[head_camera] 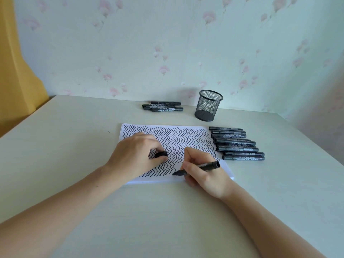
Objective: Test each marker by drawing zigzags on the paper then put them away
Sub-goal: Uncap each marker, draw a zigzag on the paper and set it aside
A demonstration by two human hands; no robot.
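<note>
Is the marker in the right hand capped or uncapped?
Uncapped: the marker has its bare tip on the paper; the left hand holds the cap.

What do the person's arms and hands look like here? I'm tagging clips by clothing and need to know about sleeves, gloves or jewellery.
Both forearms are bare as far as the picture shows, with no sleeve edge in view. The left hand and the right hand wear no gloves. No watch, bracelet or ring shows on either wrist or on the fingers that can be seen.

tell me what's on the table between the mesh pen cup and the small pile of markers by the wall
Nothing: in the head view, only bare table separates the mesh cup from the pile of markers.
</note>
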